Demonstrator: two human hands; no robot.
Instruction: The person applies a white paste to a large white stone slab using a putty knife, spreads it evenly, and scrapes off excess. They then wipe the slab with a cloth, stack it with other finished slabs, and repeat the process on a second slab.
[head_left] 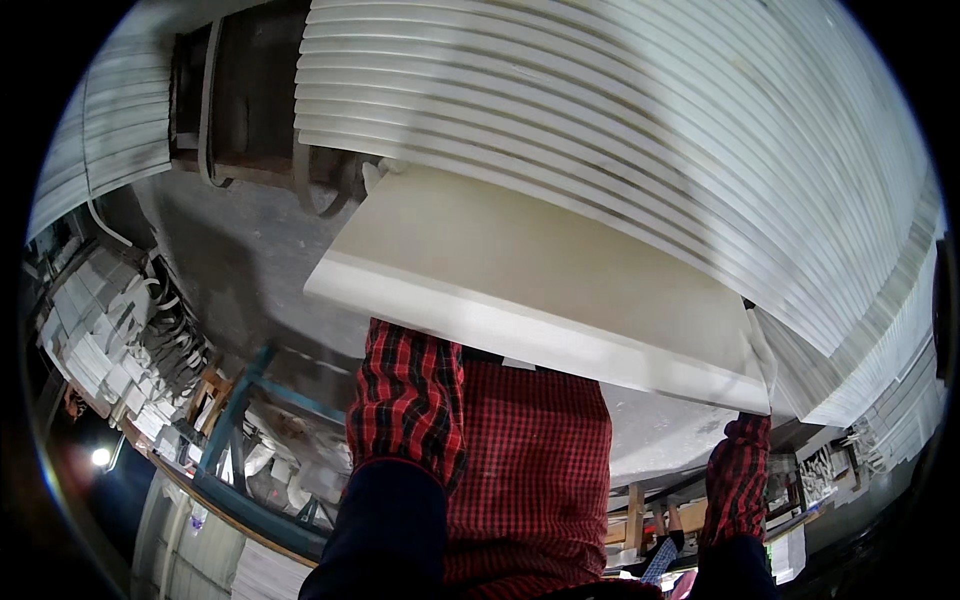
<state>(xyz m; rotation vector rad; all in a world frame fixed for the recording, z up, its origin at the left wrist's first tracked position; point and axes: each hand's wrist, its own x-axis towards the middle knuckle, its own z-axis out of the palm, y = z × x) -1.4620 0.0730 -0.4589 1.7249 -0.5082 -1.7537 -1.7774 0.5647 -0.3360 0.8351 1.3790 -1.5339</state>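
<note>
I hold a large flat white slab (520, 270) level in front of my chest. My left forearm, in a red checked sleeve, passes under its near edge. My left hand (376, 172) shows only as a bit of white glove curled over the slab's far left corner. My right hand (762, 352), in a white glove, grips the slab's near right corner, its red sleeve below. Just beyond the slab stands a row of several similar white slabs (640, 120) set on edge, close to the slab's far side.
The grey dusty floor (240, 260) lies to the left. Shelves of small white pieces (110, 330) fill the left rim. A blue metal frame (235, 410) stands at lower left, wooden trestles (635, 510) at lower right. More stacked slabs (900, 390) line the right edge.
</note>
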